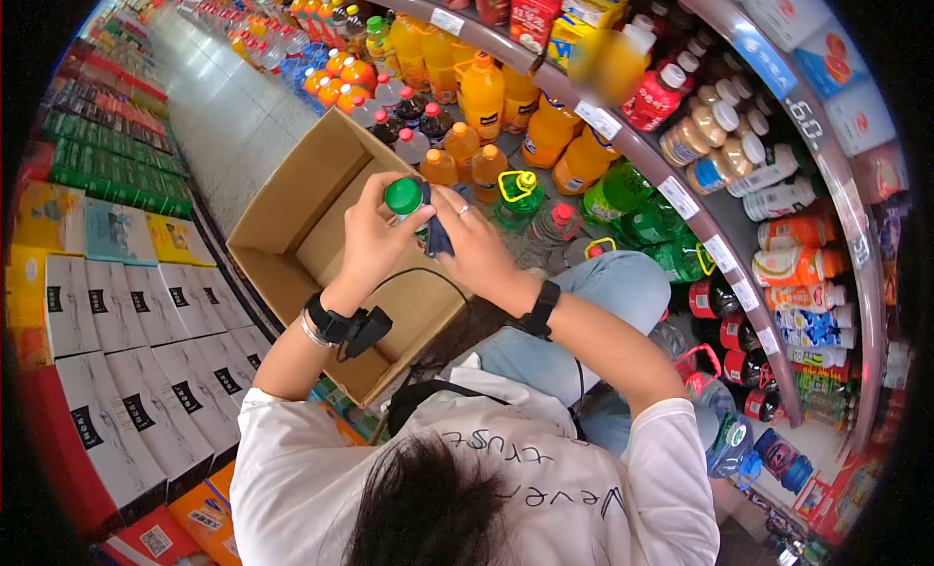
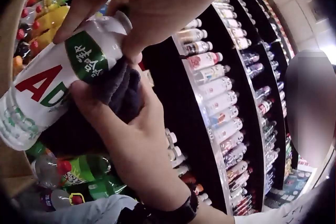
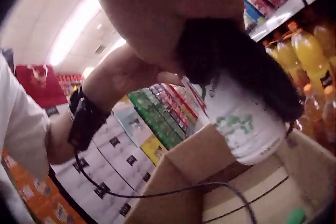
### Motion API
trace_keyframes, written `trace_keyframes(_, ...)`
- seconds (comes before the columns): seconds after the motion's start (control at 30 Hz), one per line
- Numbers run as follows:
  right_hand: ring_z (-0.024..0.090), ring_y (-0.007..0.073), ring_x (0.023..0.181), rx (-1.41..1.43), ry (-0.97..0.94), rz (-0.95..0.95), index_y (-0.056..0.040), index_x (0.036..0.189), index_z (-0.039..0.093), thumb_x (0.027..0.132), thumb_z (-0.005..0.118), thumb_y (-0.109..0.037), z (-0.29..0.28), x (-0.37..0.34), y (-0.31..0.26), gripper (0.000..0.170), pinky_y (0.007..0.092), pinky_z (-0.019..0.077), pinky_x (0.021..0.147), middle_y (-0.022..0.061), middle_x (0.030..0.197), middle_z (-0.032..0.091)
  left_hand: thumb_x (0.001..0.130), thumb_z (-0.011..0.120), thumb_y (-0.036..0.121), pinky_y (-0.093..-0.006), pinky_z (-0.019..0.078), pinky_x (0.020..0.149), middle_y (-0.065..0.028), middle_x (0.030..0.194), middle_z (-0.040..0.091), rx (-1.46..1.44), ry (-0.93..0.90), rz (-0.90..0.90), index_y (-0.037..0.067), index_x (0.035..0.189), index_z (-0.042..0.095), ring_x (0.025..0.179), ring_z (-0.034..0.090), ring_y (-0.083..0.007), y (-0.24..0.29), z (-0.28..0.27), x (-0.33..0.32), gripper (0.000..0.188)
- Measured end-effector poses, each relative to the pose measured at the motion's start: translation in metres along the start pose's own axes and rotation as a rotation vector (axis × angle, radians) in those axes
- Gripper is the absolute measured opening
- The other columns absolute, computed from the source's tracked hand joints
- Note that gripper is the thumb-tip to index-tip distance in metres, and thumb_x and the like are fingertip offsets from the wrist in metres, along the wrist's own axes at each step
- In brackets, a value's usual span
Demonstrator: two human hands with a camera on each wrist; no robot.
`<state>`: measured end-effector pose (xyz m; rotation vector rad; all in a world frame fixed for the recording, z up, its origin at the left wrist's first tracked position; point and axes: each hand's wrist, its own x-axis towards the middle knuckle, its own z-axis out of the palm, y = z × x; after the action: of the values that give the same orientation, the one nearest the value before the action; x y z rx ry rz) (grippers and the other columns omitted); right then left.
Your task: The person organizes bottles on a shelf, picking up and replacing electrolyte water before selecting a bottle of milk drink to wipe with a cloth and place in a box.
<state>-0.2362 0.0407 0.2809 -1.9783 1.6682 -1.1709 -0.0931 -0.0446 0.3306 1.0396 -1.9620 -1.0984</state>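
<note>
A white bottle with a green cap (image 1: 403, 196) is held up over the open cardboard box (image 1: 282, 211). The left hand (image 1: 368, 237) grips it near the neck. In the left wrist view the bottle (image 2: 39, 85) lies slantwise, showing a red and green label. The right hand (image 1: 479, 253) grips a dark cloth (image 1: 438, 237) against the bottle's side; its thumb touches the label in the left wrist view. Seen from the right wrist, the cloth (image 3: 236, 61) covers part of the bottle (image 3: 249, 129), whose base points down toward the box.
Shelves of drinks (image 1: 725, 265) curve along the right. Orange juice bottles (image 1: 482, 94) and green soda bottles stand beyond the box and beside the knees. Stacked white cartons (image 1: 117, 313) line the left. A green object (image 3: 296, 216) shows in the box. A cable hangs from the left wrist.
</note>
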Motion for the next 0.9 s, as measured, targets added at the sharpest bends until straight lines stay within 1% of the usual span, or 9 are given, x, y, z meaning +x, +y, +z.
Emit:
trace_keyframes(0.1,0.055,0.0415,0.11,-0.056,-0.083,-0.054,-0.0003,0.139,0.037,0.072,0.068,-0.001,0.016,0.003,0.005,0.075,0.0448,0.0516,0.085,0.0202,0.139,0.042,0.077,0.082,0.013,-0.0287,0.057,0.073,-0.0082,0.104,0.068,-0.16,0.133,-0.108,0.0,0.109,0.054,0.089,0.067,-0.0134,-0.038,-0.009,-0.004,0.044)
trace_keyframes(0.2,0.053,0.0419,0.111,-0.117,-0.263,0.027,-0.0004,0.138,0.038,0.069,0.065,0.0,0.034,0.001,0.025,0.074,0.0447,0.0477,0.093,0.0192,0.134,0.048,0.076,0.082,0.012,-0.0265,0.056,0.068,-0.0078,0.1,0.068,-0.083,0.191,-0.195,0.001,0.107,0.054,0.087,0.066,-0.0113,-0.066,-0.023,-0.01,0.044)
trace_keyframes(0.23,0.053,0.041,0.112,-0.058,-0.352,0.113,-0.0023,0.134,0.044,0.07,0.063,0.001,0.034,0.004,0.031,0.067,0.0443,0.0476,0.093,0.0194,0.127,0.051,0.073,0.084,0.014,-0.0275,0.0548,0.065,-0.0082,0.094,0.067,0.021,0.176,-0.171,0.003,0.102,0.055,0.08,0.067,-0.0135,-0.071,-0.026,-0.012,0.043)
trace_keyframes(0.33,0.054,0.0401,0.112,0.083,-0.274,0.203,-0.0046,0.13,0.049,0.07,0.062,0.001,0.031,0.005,0.045,0.062,0.0438,0.047,0.094,0.0198,0.123,0.054,0.068,0.087,0.017,-0.0313,0.0533,0.066,-0.0107,0.089,0.065,0.271,0.118,-0.212,0.004,0.097,0.057,0.078,0.066,-0.02,-0.077,-0.018,-0.019,0.043)
trace_keyframes(0.37,0.054,0.0396,0.112,0.086,-0.253,0.27,-0.0052,0.127,0.052,0.07,0.061,0.001,0.034,0.006,0.051,0.058,0.0431,0.0463,0.095,0.0199,0.12,0.055,0.064,0.088,0.021,-0.0369,0.0519,0.071,-0.0133,0.086,0.063,0.336,0.135,-0.085,0.004,0.092,0.06,0.079,0.064,-0.0279,-0.097,-0.012,-0.023,0.043)
trace_keyframes(0.5,0.057,0.0412,0.104,0.044,-0.154,0.244,-0.009,0.123,0.054,0.07,0.066,-0.002,0.031,0.011,0.066,0.054,0.0459,0.049,0.087,0.0176,0.117,0.056,0.065,0.087,0.024,-0.0426,0.0511,0.074,-0.0164,0.088,0.062,0.365,-0.024,-0.184,0.003,0.093,0.062,0.083,0.062,-0.0339,-0.154,0.016,-0.031,0.042)
trace_keyframes(0.63,0.056,0.0401,0.106,0.059,-0.121,0.275,-0.0076,0.119,0.055,0.07,0.066,0.0,0.014,0.015,0.068,0.051,0.0449,0.0482,0.089,0.0176,0.117,0.056,0.064,0.086,0.025,-0.0446,0.0516,0.076,-0.0193,0.09,0.06,0.494,-0.159,-0.235,0.003,0.091,0.061,0.084,0.062,-0.037,-0.191,0.048,-0.049,0.043)
trace_keyframes(0.73,0.055,0.038,0.111,0.075,-0.097,0.272,-0.005,0.118,0.056,0.069,0.062,-0.001,0.008,0.012,0.076,0.05,0.0419,0.0445,0.096,0.018,0.115,0.059,0.062,0.086,0.027,-0.0443,0.0521,0.077,-0.0192,0.091,0.06,0.496,-0.235,-0.366,0.003,0.092,0.061,0.084,0.061,-0.0367,-0.216,0.067,-0.056,0.046)
trace_keyframes(0.9,0.056,0.0374,0.11,0.067,-0.109,0.318,-0.0052,0.116,0.056,0.068,0.062,-0.001,-0.005,0.009,0.079,0.048,0.0416,0.0443,0.097,0.0178,0.114,0.06,0.057,0.086,0.027,-0.042,0.0542,0.075,-0.0201,0.086,0.065,0.524,-0.333,-0.468,-0.001,0.093,0.061,0.083,0.065,-0.0341,-0.255,0.095,-0.065,0.052)
